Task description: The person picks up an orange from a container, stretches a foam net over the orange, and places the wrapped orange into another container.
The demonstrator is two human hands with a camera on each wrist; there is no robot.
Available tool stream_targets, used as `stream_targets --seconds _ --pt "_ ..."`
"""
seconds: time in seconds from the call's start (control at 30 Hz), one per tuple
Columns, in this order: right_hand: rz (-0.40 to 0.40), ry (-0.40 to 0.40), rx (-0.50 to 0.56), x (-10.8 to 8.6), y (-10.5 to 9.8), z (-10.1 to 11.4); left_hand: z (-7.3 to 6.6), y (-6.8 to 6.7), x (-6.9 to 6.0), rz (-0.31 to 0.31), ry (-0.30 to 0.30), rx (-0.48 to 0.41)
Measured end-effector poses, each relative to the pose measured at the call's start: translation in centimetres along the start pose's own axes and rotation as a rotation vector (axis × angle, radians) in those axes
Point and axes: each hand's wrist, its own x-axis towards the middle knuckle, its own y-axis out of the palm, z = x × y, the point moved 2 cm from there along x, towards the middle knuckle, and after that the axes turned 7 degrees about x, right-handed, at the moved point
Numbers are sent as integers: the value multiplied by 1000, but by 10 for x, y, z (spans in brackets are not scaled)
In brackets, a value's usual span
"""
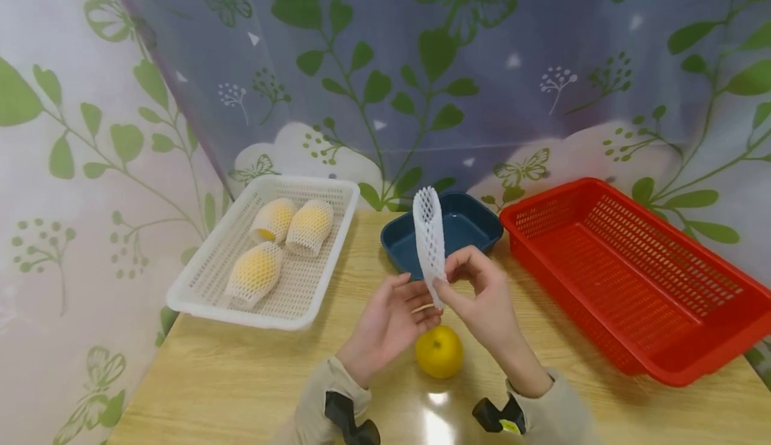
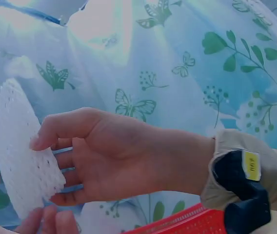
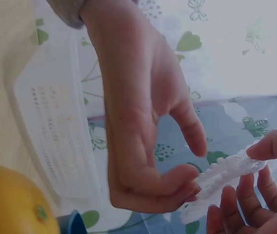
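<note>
A white foam fruit net (image 1: 429,237) stands up lengthwise, its flattened lower end pinched between the thumb and fingers of my right hand (image 1: 484,301). My left hand (image 1: 385,328) is palm up beside that lower end, fingers loosely bent near it. In the right wrist view, the left thumb (image 3: 192,134) is apart from the net and the fingertips meet its edge. On the table just below the hands sits a round yellow-orange citrus fruit (image 1: 439,352) with no net on it.
At the left, a white plastic basket (image 1: 241,314) holds 3 similar fruits in foam nets (image 1: 255,272). Behind the hands stands a dark blue tray (image 1: 470,221). A large red basket (image 1: 626,278) is at the right. A leaf-patterned curtain (image 1: 385,63) hangs behind the wooden table (image 1: 241,378).
</note>
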Motion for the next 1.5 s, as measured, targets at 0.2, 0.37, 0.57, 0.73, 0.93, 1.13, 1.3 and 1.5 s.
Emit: stream_targets --seconds 0.2,0.37,0.57,0.73,0.93,1.13,1.3,1.5 --pt "47 -8 -11 -22 8 1 2 -1 -2 -65 57 -44" --pt "110 -13 2 -31 10 0 1 0 -3 -18 102 -68" --pt "225 -10 201 -34 5 -4 -1 1 -7 3 103 -63" --pt "141 180 245 -35 0 -9 -2 2 -12 19 101 -83" --pt "96 421 215 -35 -3 -18 -4 4 -18 83 90 -36" --pt "271 572 456 -33 -11 -24 -2 3 -21 86 93 34" --pt "240 540 875 -31 -17 -32 1 0 -20 73 145 62" --pt "243 581 1421 -30 -21 -39 7 -3 -21 58 169 -94"
